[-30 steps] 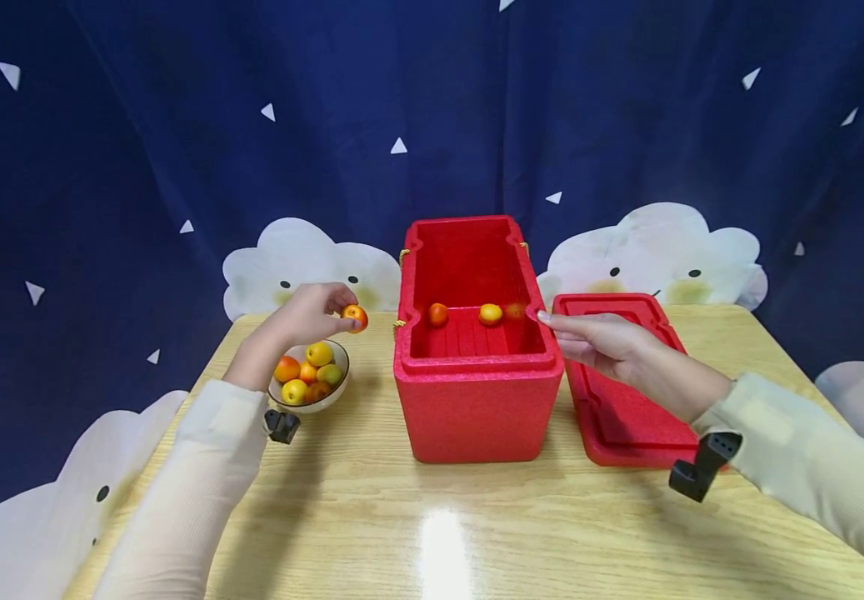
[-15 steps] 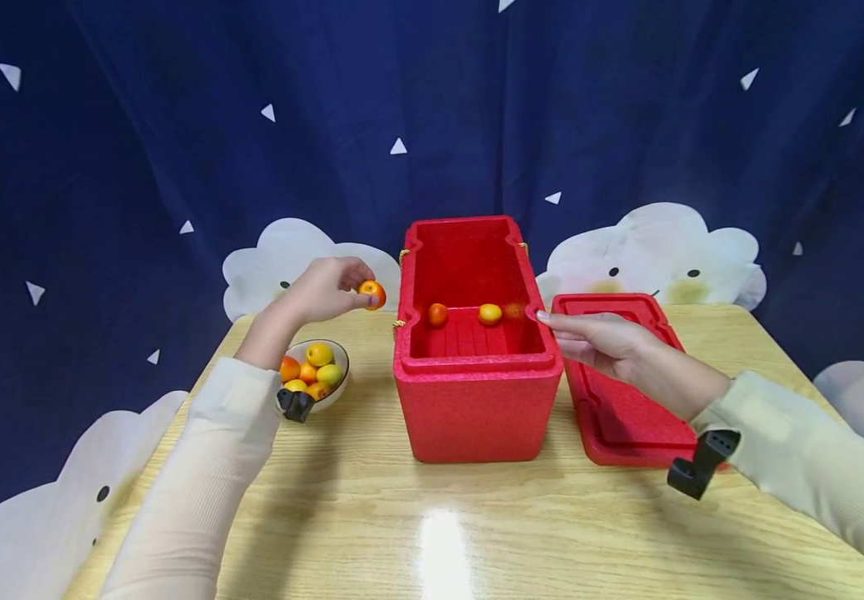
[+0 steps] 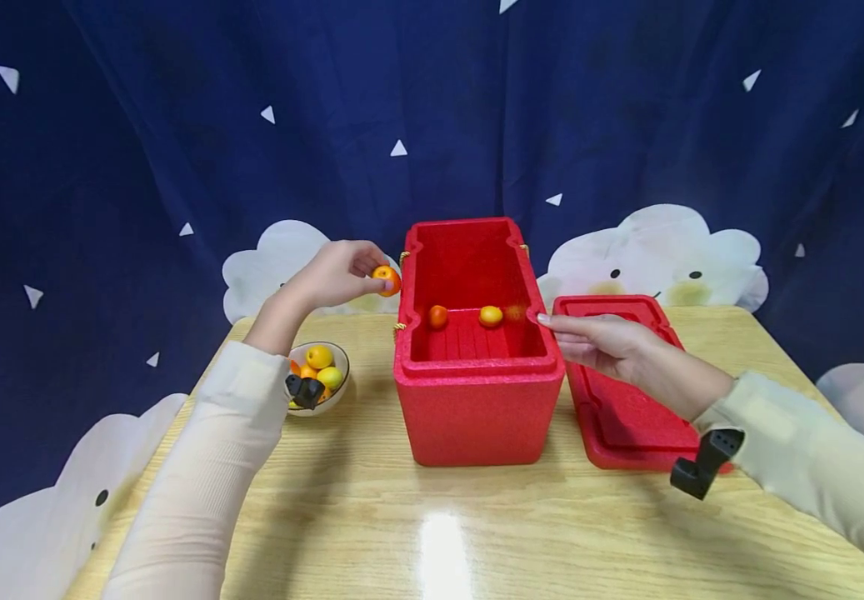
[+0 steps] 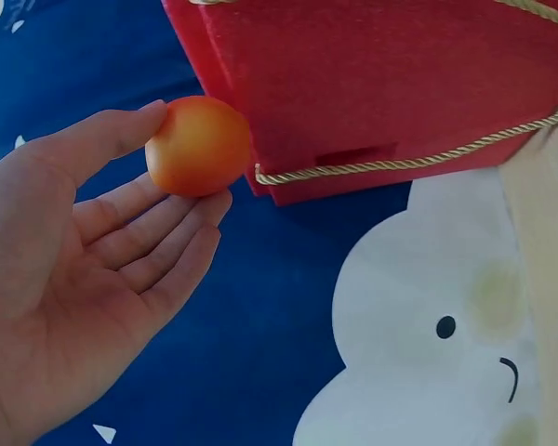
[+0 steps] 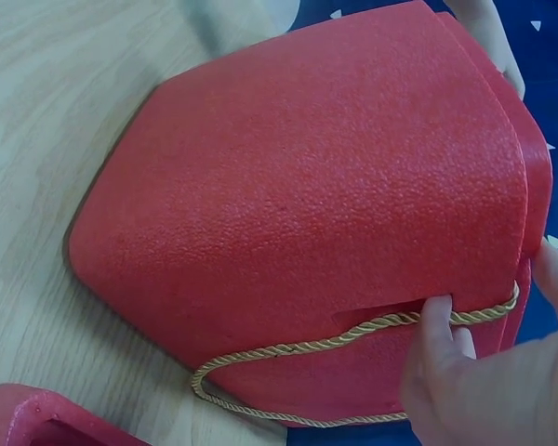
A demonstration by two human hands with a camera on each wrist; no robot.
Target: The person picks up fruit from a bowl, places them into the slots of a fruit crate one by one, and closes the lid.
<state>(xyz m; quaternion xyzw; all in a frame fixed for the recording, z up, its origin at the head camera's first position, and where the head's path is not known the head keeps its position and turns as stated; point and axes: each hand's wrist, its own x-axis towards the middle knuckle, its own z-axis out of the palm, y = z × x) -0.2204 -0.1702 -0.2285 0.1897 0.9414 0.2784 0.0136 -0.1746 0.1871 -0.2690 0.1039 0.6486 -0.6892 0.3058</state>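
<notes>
- Head view, key relation: orange-red fruit [image 3: 387,281] pinched between thumb and fingers of left hand [image 3: 345,275]; positioned just beside the left rim of red box [image 3: 479,425], outside the cavity. Near-round, no marked long axis. Left hand nearer; right hand [image 3: 596,337] across the cavity, at the opposite rim.
- Head view, box: rectangular, long axis running away from the viewer, lidless. On the ribbed floor inside: red fruit [image 3: 437,317] at left, yellow fruit [image 3: 491,317] at right.
- Head view, surroundings: on the wood-grain tabletop [image 3: 357,517], round pale bowl [image 3: 340,360] with dark rim, containing assorted fruit [image 3: 319,357], at left; flat red lid [image 3: 637,417] at right.
- Left wrist view: thumb above, fingers below the fruit. Skin smooth, orange shading to red. Contact with box edge not determinable. Twisted gold left-side cord [image 4: 400,166] along the wall.
- Right wrist view: thumb at rim, fingers extended against the side wall, near a slot and twisted gold right-side cord [image 5: 302,347]. Wall pebbled, foam-like, corners rounded.
</notes>
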